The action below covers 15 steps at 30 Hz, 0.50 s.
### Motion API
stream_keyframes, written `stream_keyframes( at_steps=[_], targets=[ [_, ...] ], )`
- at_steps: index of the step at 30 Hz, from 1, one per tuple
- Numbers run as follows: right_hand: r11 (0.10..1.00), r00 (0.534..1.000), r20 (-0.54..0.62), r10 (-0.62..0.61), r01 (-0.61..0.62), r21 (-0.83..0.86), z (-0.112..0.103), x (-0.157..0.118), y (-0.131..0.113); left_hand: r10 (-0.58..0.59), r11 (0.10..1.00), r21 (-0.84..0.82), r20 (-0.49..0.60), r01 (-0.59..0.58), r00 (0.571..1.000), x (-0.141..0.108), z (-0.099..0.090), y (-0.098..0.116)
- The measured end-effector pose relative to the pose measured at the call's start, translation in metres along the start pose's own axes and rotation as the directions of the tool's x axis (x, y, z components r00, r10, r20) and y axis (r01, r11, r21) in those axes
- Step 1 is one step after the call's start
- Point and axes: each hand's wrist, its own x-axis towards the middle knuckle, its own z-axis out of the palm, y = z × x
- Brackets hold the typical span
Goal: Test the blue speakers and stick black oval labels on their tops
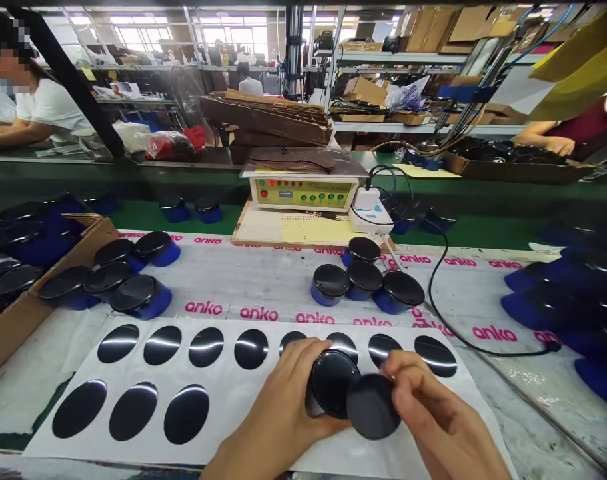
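Note:
My left hand (288, 393) is closed round a dark cup-shaped housing (334, 383), its round black face tilted up toward me. Between the fingers of my right hand (433, 407), a round black sticker (374, 407) is pinched by its edge, overlapping the lower right of the housing's face in the view. Whether the two touch, I cannot tell. Beneath both hands lies a white backing sheet (233, 417) with two rows of round black stickers, such as the one at front left (79, 409). The lower row shows bare backing near my left hand.
Blue-sided, black-topped housings stand in a middle group (364, 279), on the left (140, 297) and at right (558, 293). A cardboard box (78, 257) holds more. Behind are a control box (306, 193) and a black cable (436, 293). Other people work at left (53, 110) and right.

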Motion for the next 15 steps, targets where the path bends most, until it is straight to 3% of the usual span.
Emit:
stream_keyframes(
  at_steps=[4, 9, 15],
  targets=[
    [0.96, 0.991, -0.03, 0.129, -0.117, 0.254, 0.032, 0.01, 0.004, 0.05, 0.999, 0.018, -0.016, -0.049, 0.999, 0.0, 0.001, 0.001],
    [0.974, 0.994, 0.031, 0.101, -0.105, 0.202, 0.028, 0.015, 0.022, 0.043, 0.998, 0.049, -0.033, -0.041, 0.999, 0.0, 0.003, 0.0],
    [0.995, 1.0, 0.007, 0.018, -0.019, 0.098, 0.024, 0.018, 0.03, 0.059, 0.995, 0.08, -0.039, -0.056, 0.998, -0.001, 0.005, -0.001]
  ],
)
